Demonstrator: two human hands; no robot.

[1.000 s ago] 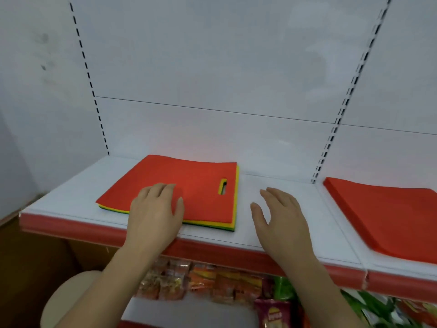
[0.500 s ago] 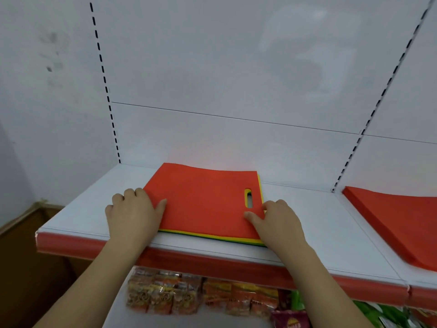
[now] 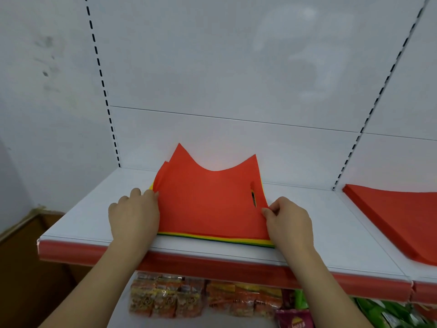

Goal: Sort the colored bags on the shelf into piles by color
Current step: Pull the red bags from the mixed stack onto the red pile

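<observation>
Far left: grey wall, a brown surface low in the corner. White shelf (image 3: 89, 221) with a red front strip (image 3: 94, 253) runs across the frame; perforated uprights on the white back panel.

Left hand (image 3: 134, 215) sits at the left edge of the mixed stack (image 3: 212, 239), fingers curled, pinching the left side of the top red bag (image 3: 208, 200). Thumb is hidden behind the bag edge, so the exact grip cannot be told, but the fingers close on the fabric.

Red bag is lifted off the stack at its far side: both back corners stand up, the middle sags between them, near edge still lies on the stack. A second red layer peeks out behind the left raised corner. Cut-out handle slot (image 3: 253, 197) is near the bag's right edge, yellow showing through it.

Under it, the stack lies flat on the shelf near the front edge, yellow and green layers visible along the front.

Right hand (image 3: 287, 220) grips the bag's right edge just below the slot, thumb and fingers pinched on the fabric.

Far right: separate red pile (image 3: 397, 216) on the neighbouring shelf section, well apart from the stack, cut off by the frame.

Below the shelf: orange snack packets (image 3: 165, 299), a purple packet (image 3: 294, 319), green packets (image 3: 387, 313).
</observation>
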